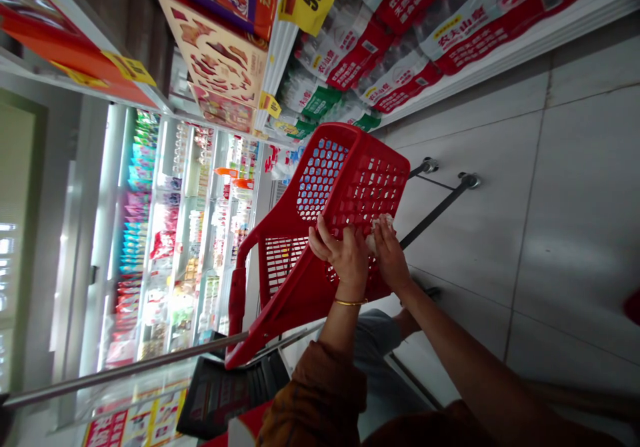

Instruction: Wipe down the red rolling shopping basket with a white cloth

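Note:
The view is rotated sideways. A red plastic shopping cart (350, 194) with perforated walls is at the centre. Over its basket, my left hand (345, 254), with a gold bangle at the wrist, has its fingers apart and curved near the cart's rim. Close beside it on the right, my right hand (391, 254) has its fingers together on a small crumpled whitish thing (373, 242), which lies between the two hands. What that thing is cannot be made out.
Packs of red-labelled water bottles (390, 54) fill a low shelf at the top. Patterned boxes (215, 60) stand beside them. A lit shelf of colourful packets (140, 194) is at left. A metal rail (125, 366) crosses the lower left. Tiled floor (575, 234) spans the right.

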Motion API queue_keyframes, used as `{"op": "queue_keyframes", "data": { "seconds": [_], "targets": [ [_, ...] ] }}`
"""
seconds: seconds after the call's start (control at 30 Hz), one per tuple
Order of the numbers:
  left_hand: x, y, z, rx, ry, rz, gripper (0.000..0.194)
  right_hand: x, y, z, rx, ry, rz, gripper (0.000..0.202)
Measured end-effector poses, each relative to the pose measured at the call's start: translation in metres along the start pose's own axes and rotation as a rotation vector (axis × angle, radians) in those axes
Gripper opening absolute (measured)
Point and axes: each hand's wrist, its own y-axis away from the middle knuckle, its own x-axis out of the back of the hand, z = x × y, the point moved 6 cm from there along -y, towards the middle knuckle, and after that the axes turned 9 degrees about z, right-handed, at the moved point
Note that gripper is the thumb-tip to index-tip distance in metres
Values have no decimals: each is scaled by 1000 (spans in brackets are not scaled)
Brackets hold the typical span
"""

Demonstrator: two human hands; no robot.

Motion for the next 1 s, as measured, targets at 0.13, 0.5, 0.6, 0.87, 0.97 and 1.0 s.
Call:
{"op": "queue_keyframes", "data": {
  "seconds": [0.13, 0.5, 0.6, 0.87, 0.97, 1.0],
  "targets": [
    [-1, 0, -1, 6, 7, -18, 10, 0, 16, 15, -7, 61, 25, 75],
    [9, 0, 4, -15, -18, -13, 11, 8, 23, 17, -73, 4, 68, 78],
    [12, 1, 6, -12, -19, -37, 11, 13, 21, 14, -165, -52, 117, 75],
    [25, 4, 12, -29, -29, -34, 23, 42, -22, -12, -238, -106, 295, 59],
    [31, 4, 17, -38, -33, -18, 24, 45, -40, -23, -193, -58, 256, 59],
    [33, 4, 19, -36, -31, -16, 25, 44, -44, -25, -171, -35, 232, 62]
  ]
}}
